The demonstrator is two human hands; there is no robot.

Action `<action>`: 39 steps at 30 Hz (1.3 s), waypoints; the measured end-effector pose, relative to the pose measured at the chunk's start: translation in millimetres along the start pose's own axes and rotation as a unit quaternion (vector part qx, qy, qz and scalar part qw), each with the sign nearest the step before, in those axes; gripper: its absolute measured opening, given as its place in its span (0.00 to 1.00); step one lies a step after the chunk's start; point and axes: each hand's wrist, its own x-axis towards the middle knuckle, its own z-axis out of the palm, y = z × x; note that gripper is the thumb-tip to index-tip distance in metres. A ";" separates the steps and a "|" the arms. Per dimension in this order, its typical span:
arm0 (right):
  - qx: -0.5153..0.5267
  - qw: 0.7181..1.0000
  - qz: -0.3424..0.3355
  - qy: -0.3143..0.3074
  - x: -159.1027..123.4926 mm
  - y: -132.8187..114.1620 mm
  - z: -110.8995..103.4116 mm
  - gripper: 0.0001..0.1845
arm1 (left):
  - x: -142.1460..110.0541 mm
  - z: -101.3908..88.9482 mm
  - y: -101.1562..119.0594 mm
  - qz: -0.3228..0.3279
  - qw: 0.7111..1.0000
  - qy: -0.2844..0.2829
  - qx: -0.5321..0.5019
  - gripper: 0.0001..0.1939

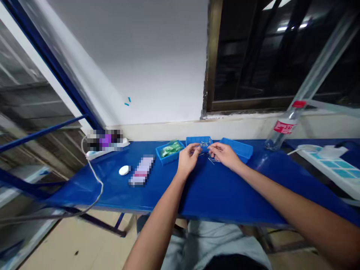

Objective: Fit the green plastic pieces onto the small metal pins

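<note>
My left hand (188, 158) is closed in a pinch at the front of the middle blue bin (194, 140). Whatever sits between its fingertips is too small to make out. Facing it, my right hand (224, 153) is also pinched, its fingertips close to the left ones; what it holds cannot be told. Small shiny metal pieces (204, 144) lie in the middle bin, just beyond the fingers. Several thin metal pins (214, 160) are spread on the blue table (219, 191) under my right hand.
A blue bin (168, 159) with green plastic bags (171, 149) stands left; another blue bin (242, 148) is right. A clear bottle (284, 127) and power strip (334, 168) are farther right. On the left are a white round object (124, 170) and a cable (98, 187).
</note>
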 end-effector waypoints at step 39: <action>-0.397 0.846 -0.326 -0.144 -17.2 -3.1 17.2 0.07 | 0.5 -6.3 8.1 0.094 0.979 0.017 0.180 0.15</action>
